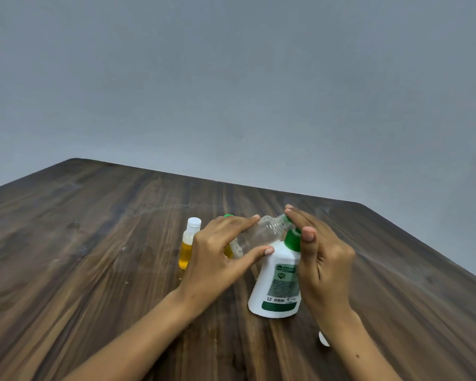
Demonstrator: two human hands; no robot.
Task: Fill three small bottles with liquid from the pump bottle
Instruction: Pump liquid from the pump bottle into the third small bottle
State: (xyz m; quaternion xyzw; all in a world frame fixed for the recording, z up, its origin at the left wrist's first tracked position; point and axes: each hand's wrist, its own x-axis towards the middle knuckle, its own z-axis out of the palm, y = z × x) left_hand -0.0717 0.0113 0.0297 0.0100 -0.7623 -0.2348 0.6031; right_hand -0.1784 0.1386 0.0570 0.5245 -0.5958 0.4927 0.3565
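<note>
A white pump bottle (278, 281) with a green pump head and green label stands on the wooden table (94, 243). My right hand (322, 259) rests flat over its pump head, fingers stretched across the nozzle. My left hand (217, 251) holds a clear empty small bottle (261, 235) tilted on its side, its open neck against the nozzle. Left of my hand stands a capped small bottle (188, 243) of yellow liquid with a white cap. A green cap (228, 215) and a bit of yellow show behind my left hand; what they belong to is hidden.
A small white cap (323, 339) lies on the table beside my right forearm. The table's far edge and right corner run close behind the bottles, with a plain grey wall beyond.
</note>
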